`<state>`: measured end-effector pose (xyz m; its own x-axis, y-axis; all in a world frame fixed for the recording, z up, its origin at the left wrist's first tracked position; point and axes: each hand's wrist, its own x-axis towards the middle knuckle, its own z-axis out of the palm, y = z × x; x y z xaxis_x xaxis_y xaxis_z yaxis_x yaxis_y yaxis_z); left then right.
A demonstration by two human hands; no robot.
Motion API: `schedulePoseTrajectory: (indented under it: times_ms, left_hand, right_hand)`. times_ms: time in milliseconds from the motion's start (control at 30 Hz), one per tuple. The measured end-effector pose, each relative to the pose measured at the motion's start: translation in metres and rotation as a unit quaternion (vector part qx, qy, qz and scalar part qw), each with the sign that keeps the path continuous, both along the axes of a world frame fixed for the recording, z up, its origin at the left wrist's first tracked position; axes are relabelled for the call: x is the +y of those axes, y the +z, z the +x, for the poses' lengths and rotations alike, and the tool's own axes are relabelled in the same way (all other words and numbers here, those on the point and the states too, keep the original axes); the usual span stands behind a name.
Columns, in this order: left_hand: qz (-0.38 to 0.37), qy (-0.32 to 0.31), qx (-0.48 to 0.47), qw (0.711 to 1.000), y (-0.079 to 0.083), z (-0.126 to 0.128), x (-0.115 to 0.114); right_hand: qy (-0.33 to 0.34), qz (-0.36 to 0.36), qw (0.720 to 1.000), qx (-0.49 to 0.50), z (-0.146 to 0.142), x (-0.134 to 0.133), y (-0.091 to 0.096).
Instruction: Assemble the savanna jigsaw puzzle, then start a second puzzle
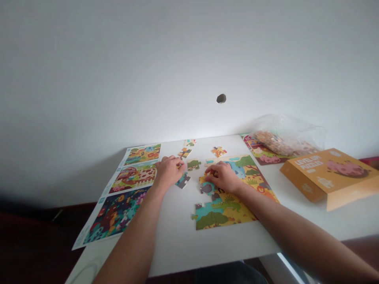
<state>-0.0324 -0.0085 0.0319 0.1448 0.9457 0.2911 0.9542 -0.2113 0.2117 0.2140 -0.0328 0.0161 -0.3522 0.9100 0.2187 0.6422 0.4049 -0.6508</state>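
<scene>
Head view: the puzzle (pixel 233 209) sits partly joined, loose pieces (pixel 194 164) remaining; left hand (pixel 170 170), right hand (pixel 223 177) curled, can't tell if gripping!

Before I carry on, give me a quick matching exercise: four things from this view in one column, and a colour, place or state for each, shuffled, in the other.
Column one
1. Animal puzzle
2. Box
3. Plastic bag
4. Three-picture sheet

Column two
A. See-through
B. White-bordered, farthest left of the four
C. Partly assembled, uneven along its left side
D. Orange, with white lettering

Right pairs: 1-C, 2-D, 3-A, 4-B
</scene>
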Motion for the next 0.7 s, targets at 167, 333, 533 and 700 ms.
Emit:
schedulePoseTrajectory:
  times_ms: [167,333,533,700]
  left_hand:
    - [-0.075,0.053,0.031,0.995,0.002,-0.005,0.000]
    - [-0.091,-0.002,-0.019,0.996,0.000,-0.003,0.000]
    - [-0.112,-0.105,-0.084,0.985,-0.005,-0.001,0.002]
    - [-0.100,-0.156,-0.098,0.978,-0.010,-0.002,0.006]
  right_hand:
    - [0.039,0.011,0.999,-0.013,-0.001,-0.001,-0.002]
    - [0.066,0.021,0.997,-0.018,-0.003,-0.002,-0.004]
    - [0.078,0.027,0.996,-0.025,-0.004,-0.004,-0.003]
    - [0.088,0.035,0.995,-0.029,-0.009,-0.007,-0.004]
